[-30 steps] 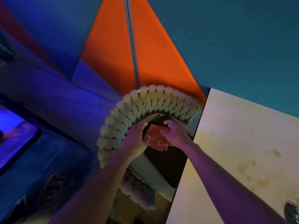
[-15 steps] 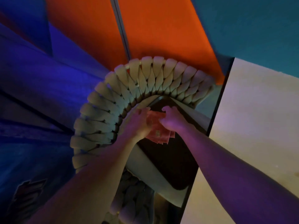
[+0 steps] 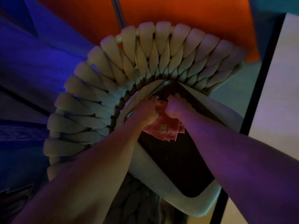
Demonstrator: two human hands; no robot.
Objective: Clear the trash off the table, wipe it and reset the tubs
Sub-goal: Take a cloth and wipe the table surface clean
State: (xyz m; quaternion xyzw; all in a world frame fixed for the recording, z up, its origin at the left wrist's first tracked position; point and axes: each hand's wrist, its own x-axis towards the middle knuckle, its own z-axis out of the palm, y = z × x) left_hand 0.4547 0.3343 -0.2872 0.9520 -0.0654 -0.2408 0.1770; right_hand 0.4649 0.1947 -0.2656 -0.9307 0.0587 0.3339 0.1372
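Head view looks steeply down on two bare forearms reaching toward the middle of the frame, where both hands meet over a folded pink cloth [image 3: 163, 128]. Its long axis runs from the knuckles at upper centre down toward the lower right, and its loose layered corner points that way, hanging below the hands. The left hand [image 3: 145, 110] curls its fingers round the cloth's upper left edge; the right hand [image 3: 175, 107] is fisted on the upper right edge, so the cloth sits between and beneath the two grips, with its top part hidden by the fingers. A small pale mark shows on the cloth, too blurred to read. Under the hands lies a dark seat pad with a pale rim [image 3: 181, 160] of a chair whose curved back of thick woven cream cord [image 3: 129, 65] arcs from lower left to upper right. A pale tabletop [image 3: 275, 97] is cut off by the right edge. Orange and blue surfaces fill the top and left, dim and hard to make out.
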